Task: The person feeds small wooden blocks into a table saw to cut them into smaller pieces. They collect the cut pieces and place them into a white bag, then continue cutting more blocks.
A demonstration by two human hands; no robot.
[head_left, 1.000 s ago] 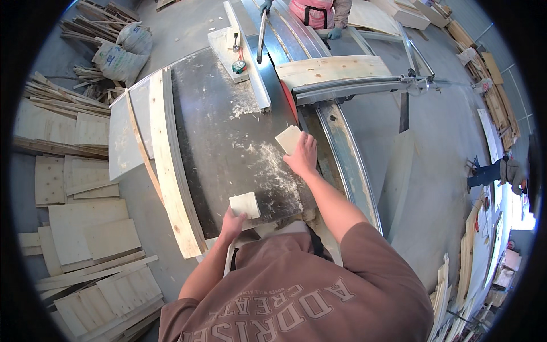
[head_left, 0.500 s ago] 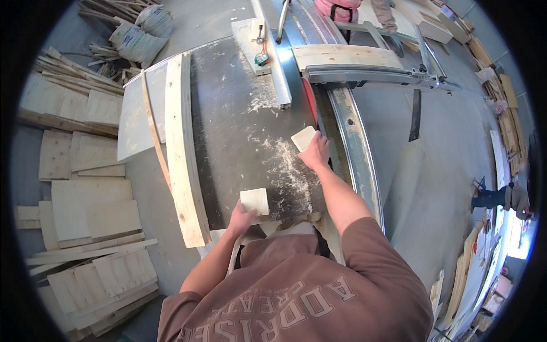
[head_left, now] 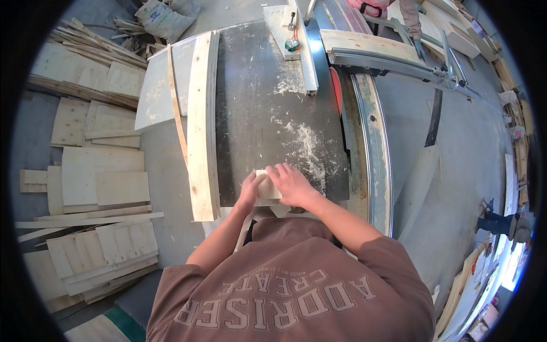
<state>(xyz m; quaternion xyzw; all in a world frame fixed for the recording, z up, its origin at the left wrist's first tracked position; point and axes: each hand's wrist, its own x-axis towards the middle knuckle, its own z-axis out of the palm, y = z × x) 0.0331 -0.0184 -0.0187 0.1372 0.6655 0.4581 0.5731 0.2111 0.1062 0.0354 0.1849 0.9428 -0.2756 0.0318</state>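
Observation:
My left hand [head_left: 248,191] and my right hand [head_left: 292,186] meet at the near edge of a dark saw table [head_left: 245,114]. Between them are small pale square wood blocks [head_left: 269,189], gripped from both sides. My fingers cover part of the wood, so whether both blocks lie stacked or side by side is hard to tell. Sawdust and shavings [head_left: 307,139] lie beyond my right hand. Farther off, a red strip [head_left: 335,85] runs along the slot at the table's right side, near the end of a metal fence [head_left: 307,68].
Long stacked boards [head_left: 202,125] lie along the table's left side. A crossbar bearing a board [head_left: 370,44] spans the sliding rail [head_left: 373,142] at right. Plywood pieces [head_left: 102,176] cover the floor at left. Another person's sleeve [head_left: 409,17] shows at the far right.
My right hand has drawn back from beside the red strip to my left hand, bringing its block. Both blocks, held apart before, are now together at the near edge. The view has shifted.

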